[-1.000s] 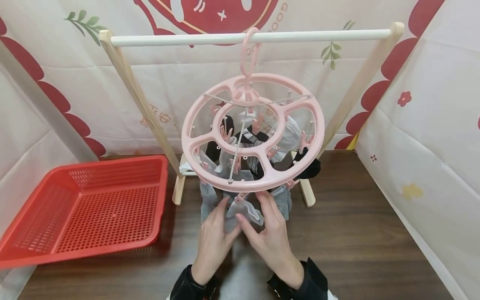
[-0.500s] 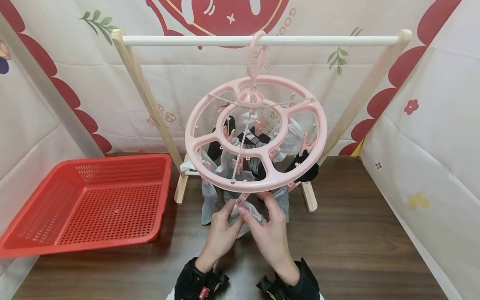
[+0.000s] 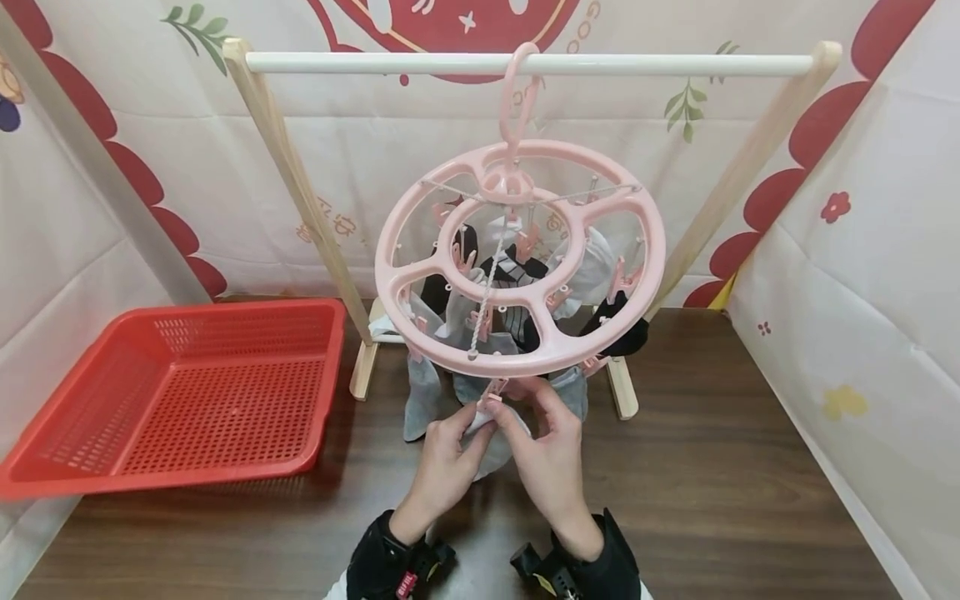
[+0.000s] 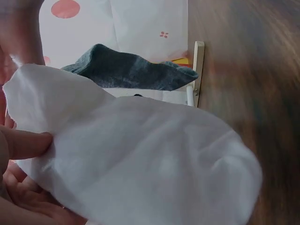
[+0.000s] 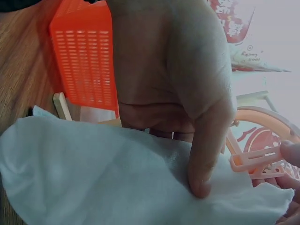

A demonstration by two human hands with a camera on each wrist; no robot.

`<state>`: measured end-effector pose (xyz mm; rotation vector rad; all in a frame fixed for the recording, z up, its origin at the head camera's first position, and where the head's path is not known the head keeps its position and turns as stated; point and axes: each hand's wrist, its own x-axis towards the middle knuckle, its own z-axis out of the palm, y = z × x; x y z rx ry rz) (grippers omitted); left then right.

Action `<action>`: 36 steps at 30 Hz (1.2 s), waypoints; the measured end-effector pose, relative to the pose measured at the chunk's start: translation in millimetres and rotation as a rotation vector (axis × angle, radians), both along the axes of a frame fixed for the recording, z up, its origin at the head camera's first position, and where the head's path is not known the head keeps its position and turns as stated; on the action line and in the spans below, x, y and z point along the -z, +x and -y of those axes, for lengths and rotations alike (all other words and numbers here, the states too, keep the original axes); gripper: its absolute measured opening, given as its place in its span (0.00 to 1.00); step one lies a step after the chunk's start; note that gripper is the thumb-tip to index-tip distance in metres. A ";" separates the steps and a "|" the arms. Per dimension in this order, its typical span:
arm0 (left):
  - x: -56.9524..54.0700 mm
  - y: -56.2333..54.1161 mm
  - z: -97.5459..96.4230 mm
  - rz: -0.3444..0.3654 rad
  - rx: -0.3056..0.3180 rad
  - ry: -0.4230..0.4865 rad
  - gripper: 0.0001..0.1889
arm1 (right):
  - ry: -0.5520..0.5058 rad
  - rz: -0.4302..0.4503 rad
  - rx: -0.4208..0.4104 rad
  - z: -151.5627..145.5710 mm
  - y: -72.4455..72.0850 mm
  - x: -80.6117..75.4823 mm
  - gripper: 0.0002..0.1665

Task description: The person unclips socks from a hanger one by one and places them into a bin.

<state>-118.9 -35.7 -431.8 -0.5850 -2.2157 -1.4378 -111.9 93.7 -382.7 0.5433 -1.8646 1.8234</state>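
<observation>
In front of the round pink drying hanger [image 3: 480, 362], my left hand [image 3: 446, 462] pinches a pale sock [image 3: 496, 457] near its cuff, its thumb flat on the cloth. The sock fills much of the left wrist view, toe pointing away from the fingers. My right hand [image 3: 553, 450] is at the pink clothes peg [image 3: 494, 390] under the hanger's front rim. Its thumb presses the peg [image 5: 255, 159] in the right wrist view, with fingers behind, close to the sock's cuff. Whether the peg's mouth grips the cloth is hidden.
Several black, grey and white socks [image 3: 422, 400] hang from other pegs. The hanger hooks over a white rail [image 3: 375, 63] on wooden legs [image 3: 300, 187]. A red basket [image 3: 225, 417] stands left on the brown table [image 3: 712, 467]; printed cloth [image 3: 847, 333] walls surround it.
Both hands have come closer together around the peg. My right thumb has moved from the sock's cloth up to the peg. The head view has shifted a little.
</observation>
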 end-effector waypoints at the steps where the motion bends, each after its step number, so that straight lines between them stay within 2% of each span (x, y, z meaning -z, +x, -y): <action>1: -0.8 -0.6 0.6 -0.012 -0.001 -0.005 0.04 | -0.005 -0.008 0.001 -0.2 -0.5 -0.4 0.17; 5: -4.0 -1.6 3.5 -0.025 0.004 -0.016 0.05 | -0.014 -0.037 0.019 0.2 -1.1 -0.3 0.17; 13: -8.4 2.4 5.3 0.070 0.075 -0.003 0.09 | -0.069 -0.139 0.037 1.4 0.5 3.2 0.15; 17: -6.9 0.7 5.4 0.050 0.073 -0.042 0.07 | -0.103 -0.182 0.020 -0.4 -0.9 2.6 0.15; 24: -5.3 -1.0 14.8 0.014 0.068 -0.118 0.05 | -0.131 -0.186 -0.016 0.4 -2.0 2.2 0.14; 36: -21.8 -2.8 33.5 -0.023 0.031 -0.155 0.08 | -0.134 -0.168 0.020 -5.0 -2.6 -1.6 0.15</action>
